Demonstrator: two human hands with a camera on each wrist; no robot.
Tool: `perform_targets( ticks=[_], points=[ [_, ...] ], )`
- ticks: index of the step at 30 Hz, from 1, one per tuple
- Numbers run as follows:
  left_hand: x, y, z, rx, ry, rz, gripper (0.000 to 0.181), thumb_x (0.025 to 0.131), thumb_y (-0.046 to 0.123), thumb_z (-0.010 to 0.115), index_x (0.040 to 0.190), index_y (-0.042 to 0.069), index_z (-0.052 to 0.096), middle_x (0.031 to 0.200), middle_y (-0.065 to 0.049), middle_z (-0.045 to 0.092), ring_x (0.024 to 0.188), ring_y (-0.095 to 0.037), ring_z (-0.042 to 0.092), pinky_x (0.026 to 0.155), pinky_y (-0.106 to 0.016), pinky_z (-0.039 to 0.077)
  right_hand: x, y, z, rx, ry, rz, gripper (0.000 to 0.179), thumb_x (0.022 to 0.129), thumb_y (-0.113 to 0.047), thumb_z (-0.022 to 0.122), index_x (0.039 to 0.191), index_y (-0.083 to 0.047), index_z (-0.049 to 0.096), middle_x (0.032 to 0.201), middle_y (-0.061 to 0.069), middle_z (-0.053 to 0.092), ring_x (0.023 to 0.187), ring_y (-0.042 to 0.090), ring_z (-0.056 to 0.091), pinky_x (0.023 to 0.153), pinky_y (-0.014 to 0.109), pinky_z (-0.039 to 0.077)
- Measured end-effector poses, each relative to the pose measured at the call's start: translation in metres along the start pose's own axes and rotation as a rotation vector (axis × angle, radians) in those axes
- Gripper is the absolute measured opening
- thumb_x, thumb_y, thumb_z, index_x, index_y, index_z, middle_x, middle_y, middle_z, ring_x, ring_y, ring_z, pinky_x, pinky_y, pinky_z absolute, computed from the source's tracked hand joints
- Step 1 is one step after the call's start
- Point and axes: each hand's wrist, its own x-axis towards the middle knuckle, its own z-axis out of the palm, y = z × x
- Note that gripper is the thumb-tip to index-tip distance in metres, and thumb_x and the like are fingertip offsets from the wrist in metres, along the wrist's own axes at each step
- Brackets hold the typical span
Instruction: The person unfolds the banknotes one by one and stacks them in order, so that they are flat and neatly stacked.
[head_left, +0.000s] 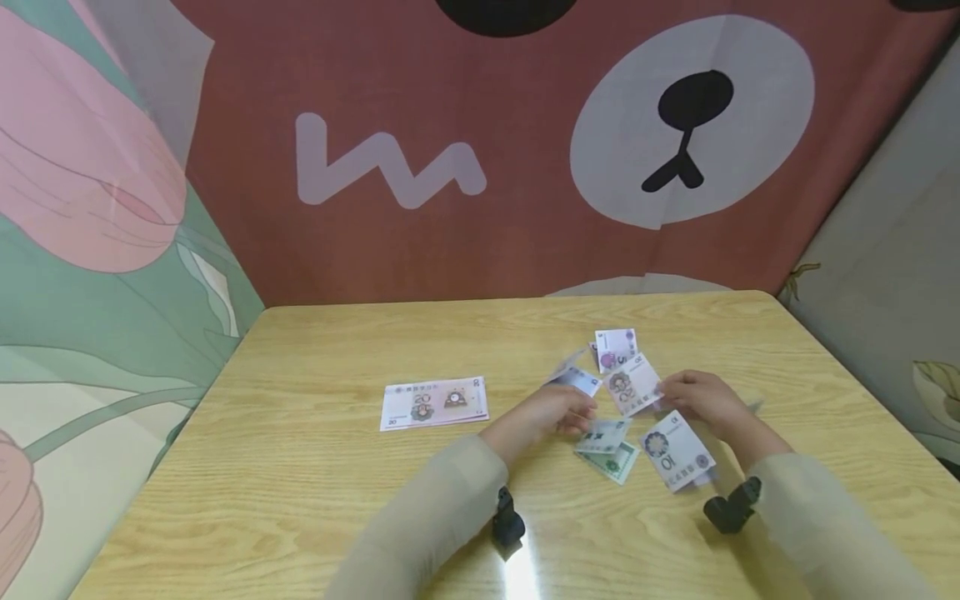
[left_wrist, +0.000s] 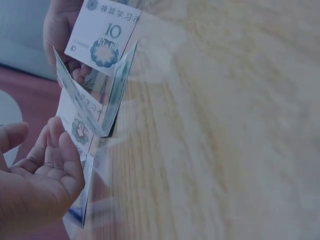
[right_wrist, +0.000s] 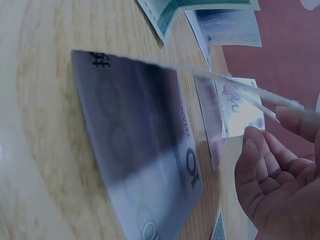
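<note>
Several folded toy banknotes lie around both hands on the right half of the wooden table. My left hand (head_left: pixel 557 410) is just in front of a bluish folded note (head_left: pixel 576 381), its thumb apart from its loosely bent fingers in the left wrist view. By its fingertips stands a green folded note (head_left: pixel 606 437). My right hand (head_left: pixel 697 398) pinches the edge of a purplish 20 note (head_left: pixel 632 385) at its fingertips. Closer to me, a 10 note (head_left: pixel 677 452) stands half folded below that hand. Behind the 20 note is a purple 5 note (head_left: pixel 616 348).
A flat 20 note (head_left: pixel 433 403) lies left of the hands, with another note's edge showing beneath it. The wooden table (head_left: pixel 300 483) meets a red cartoon curtain (head_left: pixel 450 250) at its back edge. Black wrist cameras (head_left: pixel 507 521) hang under both sleeves.
</note>
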Motion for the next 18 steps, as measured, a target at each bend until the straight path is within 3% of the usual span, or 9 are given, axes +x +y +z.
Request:
perform_targets(
  ticks=[11, 18],
  points=[
    [0.006, 0.004, 0.002, -0.002, 0.024, 0.009, 0.016, 0.083, 0.007, 0.051, 0.094, -0.004, 0.057, 0.071, -0.004, 0.057, 0.054, -0.009, 0.053, 0.051, -0.017, 0.046, 0.003, -0.001, -0.002, -0.035, 0.017, -0.055, 0.032, 0.088, -0.014, 0.043, 0.112, 0.008, 0.043, 0.092, 0.012, 0.054, 0.081, 0.02, 0.053, 0.068, 0.029, 0.046],
    [0.007, 0.015, -0.001, 0.024, 0.001, 0.083, 0.022, 0.084, 0.01, 0.052, 0.1, -0.004, 0.056, 0.086, -0.01, 0.061, 0.07, -0.014, 0.057, 0.07, -0.027, 0.048, -0.002, -0.006, -0.009, -0.012, 0.033, -0.109, 0.034, 0.09, -0.017, 0.042, 0.115, 0.006, 0.041, 0.095, 0.012, 0.053, 0.085, 0.023, 0.052, 0.074, 0.035, 0.045]
  ],
)
